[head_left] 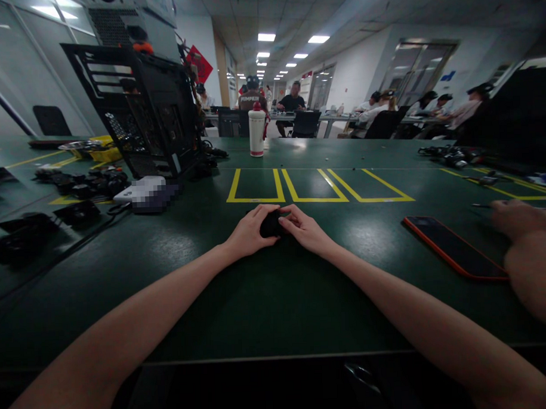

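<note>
A small black rounded object (270, 225) is held low over the green tabletop (276, 300), between my two hands. My left hand (250, 232) curves round its left side, thumb below and fingers above. From the right, my right hand (303, 228) pinches its edge with thumb and fingertips. The object is dark and partly covered by my fingers, so its exact kind cannot be made out. Yellow tape outlines (315, 199) lie on the table just beyond my hands.
A black computer case (157, 113) stands at the left, near dark parts (91, 184) and a pale device (147, 192). A white bottle (257, 133) is at the back. On the right lies an orange-edged phone (453, 246), beside another person's hand (524, 219).
</note>
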Tool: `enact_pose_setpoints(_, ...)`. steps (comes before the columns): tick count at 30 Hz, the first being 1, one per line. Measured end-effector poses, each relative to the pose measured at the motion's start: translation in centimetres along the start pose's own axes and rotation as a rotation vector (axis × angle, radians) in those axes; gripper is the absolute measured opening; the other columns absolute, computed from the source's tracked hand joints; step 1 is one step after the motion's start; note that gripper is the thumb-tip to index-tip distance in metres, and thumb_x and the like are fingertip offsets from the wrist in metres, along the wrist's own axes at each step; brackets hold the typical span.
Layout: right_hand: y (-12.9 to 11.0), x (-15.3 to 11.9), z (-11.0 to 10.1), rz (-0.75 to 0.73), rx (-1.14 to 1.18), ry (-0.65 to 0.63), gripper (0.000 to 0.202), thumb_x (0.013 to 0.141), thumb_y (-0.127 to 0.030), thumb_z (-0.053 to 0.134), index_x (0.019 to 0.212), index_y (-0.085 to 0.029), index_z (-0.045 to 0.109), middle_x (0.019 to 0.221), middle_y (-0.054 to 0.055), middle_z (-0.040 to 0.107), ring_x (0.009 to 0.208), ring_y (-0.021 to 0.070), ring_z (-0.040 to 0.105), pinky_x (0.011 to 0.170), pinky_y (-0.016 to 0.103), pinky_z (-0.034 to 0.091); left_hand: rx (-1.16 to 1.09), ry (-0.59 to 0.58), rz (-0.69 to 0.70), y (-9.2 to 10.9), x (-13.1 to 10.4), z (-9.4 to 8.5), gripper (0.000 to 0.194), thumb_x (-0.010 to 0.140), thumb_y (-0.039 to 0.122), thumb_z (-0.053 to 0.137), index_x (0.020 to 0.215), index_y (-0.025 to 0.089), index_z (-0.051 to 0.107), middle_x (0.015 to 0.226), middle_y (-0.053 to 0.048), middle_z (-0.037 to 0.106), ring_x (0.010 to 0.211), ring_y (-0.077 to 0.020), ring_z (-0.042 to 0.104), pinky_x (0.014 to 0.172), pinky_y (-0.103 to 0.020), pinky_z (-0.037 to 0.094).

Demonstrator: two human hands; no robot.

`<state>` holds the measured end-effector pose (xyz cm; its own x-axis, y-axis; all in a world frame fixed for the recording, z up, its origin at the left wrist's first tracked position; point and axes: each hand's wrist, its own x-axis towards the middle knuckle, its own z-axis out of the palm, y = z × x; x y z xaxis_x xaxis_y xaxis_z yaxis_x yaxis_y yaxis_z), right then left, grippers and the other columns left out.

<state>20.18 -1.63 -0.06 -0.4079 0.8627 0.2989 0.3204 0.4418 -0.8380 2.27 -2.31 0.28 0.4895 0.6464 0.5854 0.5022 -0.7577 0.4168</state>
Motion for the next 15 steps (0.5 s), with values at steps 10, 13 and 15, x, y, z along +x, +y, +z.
enact_pose_setpoints(10,0.92,0.50,-0.62,0.078,0.058,-0.100,0.032,0.077,-0.041,0.053,0.100,-0.019,0.054,0.099,0.007,0.058,0.091,0.0189,0.056,0.084,0.040,0.044,0.003,-0.003,-0.003,0.07,-0.06,-0.08,0.059,0.065,0.019,0.064,0.118,0.021,0.038,0.115,-0.006,0.049,0.108,-0.0217,0.047,0.094,-0.038,0.038)
enact_pose_setpoints(13,0.80,0.52,-0.24,0.068,0.135,-0.041,0.031,0.076,-0.037,0.055,0.100,-0.018,0.051,0.100,0.007,0.056,0.094,0.0189,0.055,0.085,0.039,0.044,0.005,-0.006,-0.005,0.11,-0.04,-0.07,0.059,0.066,0.020,0.064,0.119,0.021,0.038,0.115,-0.006,0.049,0.107,-0.0222,0.047,0.093,-0.039,0.038)
enact_pose_setpoints(15,0.56,0.41,0.00,0.028,0.192,0.009,0.034,0.074,-0.032,0.058,0.104,-0.020,0.046,0.102,0.006,0.054,0.094,0.0180,0.055,0.084,0.038,0.045,0.011,-0.008,-0.006,0.11,-0.01,-0.04,0.059,0.065,0.021,0.065,0.118,0.021,0.038,0.115,-0.006,0.049,0.106,-0.0226,0.048,0.093,-0.039,0.038)
